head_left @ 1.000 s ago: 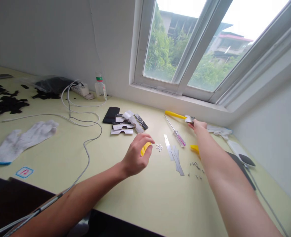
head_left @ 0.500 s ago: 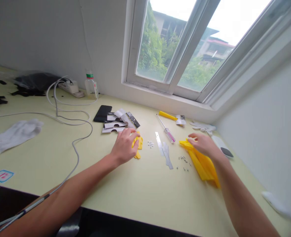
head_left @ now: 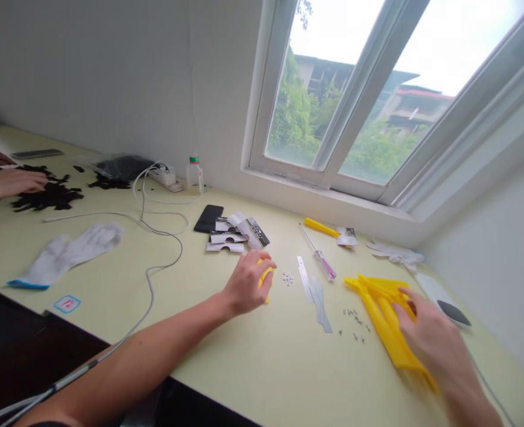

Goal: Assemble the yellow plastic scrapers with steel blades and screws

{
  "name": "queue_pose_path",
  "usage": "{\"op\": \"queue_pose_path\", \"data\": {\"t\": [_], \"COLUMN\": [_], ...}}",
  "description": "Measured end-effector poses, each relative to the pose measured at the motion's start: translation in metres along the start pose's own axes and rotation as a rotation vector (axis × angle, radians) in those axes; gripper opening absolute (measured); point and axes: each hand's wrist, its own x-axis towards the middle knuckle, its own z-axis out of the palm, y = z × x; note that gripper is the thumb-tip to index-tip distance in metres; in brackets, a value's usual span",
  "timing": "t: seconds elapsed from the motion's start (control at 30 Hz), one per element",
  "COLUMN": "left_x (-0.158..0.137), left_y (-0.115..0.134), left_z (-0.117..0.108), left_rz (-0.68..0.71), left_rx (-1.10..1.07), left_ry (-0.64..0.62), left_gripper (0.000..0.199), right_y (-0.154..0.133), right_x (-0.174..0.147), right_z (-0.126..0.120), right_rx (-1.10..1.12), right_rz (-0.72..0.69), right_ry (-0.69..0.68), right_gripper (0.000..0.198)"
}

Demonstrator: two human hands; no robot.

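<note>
My left hand (head_left: 249, 283) rests over small yellow plastic pieces (head_left: 266, 276), its fingers curved with a gap between thumb and forefinger. The hand hides most of those pieces. Over on the right, my right hand (head_left: 435, 335) lies on a stack of long yellow plastic handle-shaped parts (head_left: 384, 317), thumb and fingers apart. Between the hands are a cluster of small nuts (head_left: 288, 278), thin grey metal blades (head_left: 319, 303) and scattered small screws (head_left: 353, 317). A screwdriver with a clear and pink handle (head_left: 324, 265) lies behind them.
Behind my left hand are a black phone-like slab (head_left: 208, 218) and printed cards (head_left: 226, 238). A yellow-handled tool (head_left: 321, 227) lies near the window. White gloves (head_left: 72, 252), a looping cable (head_left: 179, 255) and a bottle (head_left: 194, 176) are leftward. Another person's hands (head_left: 15, 182) touch black scraps.
The view has swung left, bringing another person's hands into sight. My right hand has moved back toward me along the yellow parts. My left hand stays at the small yellow pieces, covering more of them.
</note>
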Motion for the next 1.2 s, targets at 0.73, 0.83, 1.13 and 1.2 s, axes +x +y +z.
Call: {"op": "queue_pose_path", "data": {"t": [0.73, 0.83, 1.13, 1.2], "left_x": [0.012, 0.013, 0.007, 0.007], "left_y": [0.011, 0.013, 0.014, 0.014], "left_z": [-0.011, -0.012, -0.005, -0.004], "left_rz": [-0.702, -0.73, -0.738, -0.732], "left_rx": [-1.295, -1.264, -1.19, -1.178], "left_ry": [0.144, 0.117, -0.03, -0.051], "left_gripper": [0.025, 0.029, 0.032, 0.03], "right_y": [-0.159, -0.14, -0.144, -0.144], "right_x": [0.022, 0.045, 0.039, 0.038], "right_z": [-0.027, 0.007, 0.004, 0.009], "right_rx": [0.221, 0.06, -0.074, -0.092], "right_rz": [-0.726, -0.652, -0.592, -0.613], "right_ry": [-0.675, -0.851, -0.943, -0.927], "right_gripper": [0.023, 0.04, 0.042, 0.044]}}
